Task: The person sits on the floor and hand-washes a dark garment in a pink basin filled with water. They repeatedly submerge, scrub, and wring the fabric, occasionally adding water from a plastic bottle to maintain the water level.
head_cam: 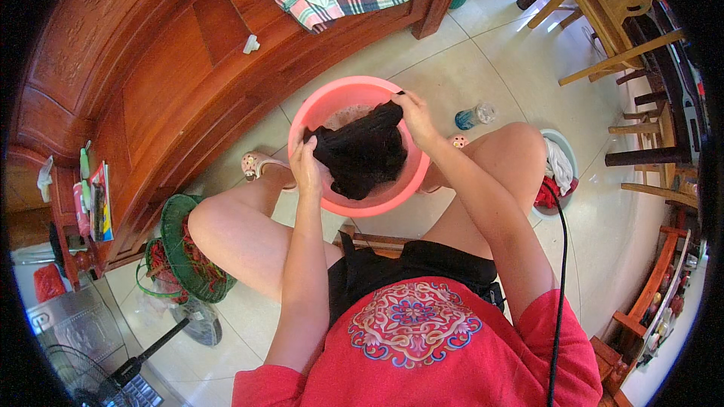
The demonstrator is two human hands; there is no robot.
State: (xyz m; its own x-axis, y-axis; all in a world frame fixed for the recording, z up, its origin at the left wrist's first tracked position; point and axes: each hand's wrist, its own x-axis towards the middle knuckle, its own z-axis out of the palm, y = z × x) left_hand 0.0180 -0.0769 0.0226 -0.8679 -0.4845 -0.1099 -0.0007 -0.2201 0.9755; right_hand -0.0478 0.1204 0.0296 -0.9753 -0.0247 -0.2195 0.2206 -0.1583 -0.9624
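Note:
A dark wet garment is stretched between both hands over a pink plastic basin on the floor. My left hand grips its left edge, close to the basin's left rim. At the upper right rim, my right hand pinches the other end. Sudsy water shows behind the cloth at the far side of the basin. The garment's lower part hangs down into the basin, hiding most of the water. What kind of garment it is, I cannot tell.
A clear bottle with blue contents lies right of the basin. Farther right, a pale basin holds white and red cloth. Green baskets with red chillies stand by my left knee. A carved wooden bench curves along the far left.

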